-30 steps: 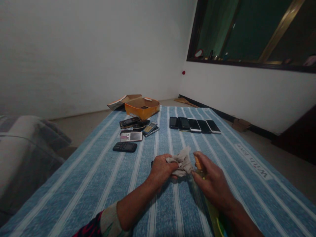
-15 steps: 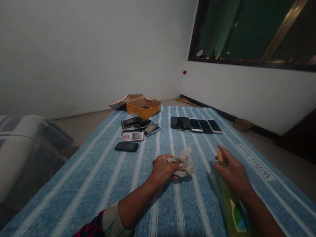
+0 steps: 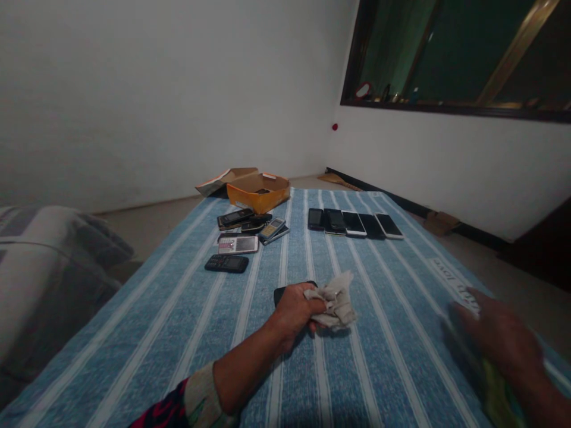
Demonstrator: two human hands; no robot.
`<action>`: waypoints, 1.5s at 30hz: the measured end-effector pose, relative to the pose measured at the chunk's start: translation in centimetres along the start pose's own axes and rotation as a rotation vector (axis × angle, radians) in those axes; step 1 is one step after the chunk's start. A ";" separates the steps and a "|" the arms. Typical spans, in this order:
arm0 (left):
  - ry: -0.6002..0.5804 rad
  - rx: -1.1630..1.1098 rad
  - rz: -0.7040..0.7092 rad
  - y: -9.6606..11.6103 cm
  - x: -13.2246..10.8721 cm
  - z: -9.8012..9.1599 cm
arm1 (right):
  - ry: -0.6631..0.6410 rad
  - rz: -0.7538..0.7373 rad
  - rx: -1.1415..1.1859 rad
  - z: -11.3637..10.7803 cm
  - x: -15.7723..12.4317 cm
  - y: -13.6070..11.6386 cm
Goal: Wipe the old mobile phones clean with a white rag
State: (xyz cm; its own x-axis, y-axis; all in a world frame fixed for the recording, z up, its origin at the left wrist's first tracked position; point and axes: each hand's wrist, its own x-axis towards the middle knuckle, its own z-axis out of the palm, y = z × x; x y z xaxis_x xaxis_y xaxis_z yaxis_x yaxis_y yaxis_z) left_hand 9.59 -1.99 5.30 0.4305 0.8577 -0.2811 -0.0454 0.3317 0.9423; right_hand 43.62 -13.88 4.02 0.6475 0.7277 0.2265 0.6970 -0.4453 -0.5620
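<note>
Near the middle of the striped cloth, my left hand [image 3: 298,310] is closed on a crumpled pale tissue [image 3: 336,302]. A dark phone [image 3: 279,294] shows behind that hand, partly hidden by it. At the right edge, my right hand [image 3: 504,333] is smeared by motion. A yellow-green bottle [image 3: 497,392] shows partly beneath it, and its top is hidden; whether the fingers hold it is unclear.
Several phones lie in a row [image 3: 354,224] at the back right. A loose pile of older phones [image 3: 254,224] lies left of centre, with a black keypad phone [image 3: 226,263] in front. Behind stands an open orange box [image 3: 256,196].
My right hand and the green bottle have moved right, toward the cloth's edge. My left hand has shifted only slightly with the tissue, and more of the dark phone behind it shows.
</note>
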 end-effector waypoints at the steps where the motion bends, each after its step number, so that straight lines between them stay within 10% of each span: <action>1: -0.010 -0.005 -0.010 0.0 0.0 0.1 | -0.095 -0.003 0.143 0.6 -1.3 -2.3; 5: -0.024 -0.051 -0.037 -0.4 -0.2 0.4 | -0.782 -0.029 0.854 4.6 -5.7 -10.8; 8: -0.052 -0.105 -0.064 -1.2 -0.4 0.5 | -0.973 -0.008 1.185 7.5 -7.7 -14.0; 18: -0.125 -0.165 -0.101 -2.0 -0.7 0.9 | -0.678 -0.117 1.012 8.0 -7.1 -15.1; 21: -0.120 0.202 0.025 -0.3 -0.5 -0.7 | -0.468 -0.323 0.809 7.7 -5.8 -15.8; 26: 0.228 1.135 0.346 2.2 -0.5 -4.7 | -0.135 -0.770 0.372 9.5 -5.0 -17.9; 31: 0.213 1.453 0.407 1.4 -0.8 -6.2 | -0.225 -0.968 -0.086 12.3 -6.8 -20.0; 38: 0.148 1.488 0.385 0.8 -0.2 -6.4 | -0.529 -0.965 0.005 11.9 -6.8 -19.9; 45: 0.157 1.374 0.427 0.0 0.1 -6.5 | -0.434 -1.029 -0.084 13.4 -6.1 -19.9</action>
State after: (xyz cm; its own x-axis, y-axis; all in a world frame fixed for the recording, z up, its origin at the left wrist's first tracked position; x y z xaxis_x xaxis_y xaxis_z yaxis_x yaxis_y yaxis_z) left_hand 3.81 0.62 4.05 0.5000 0.8563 0.1297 0.7814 -0.5106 0.3588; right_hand 21.68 -2.53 3.17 -0.4005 0.8826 0.2463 0.8676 0.4518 -0.2079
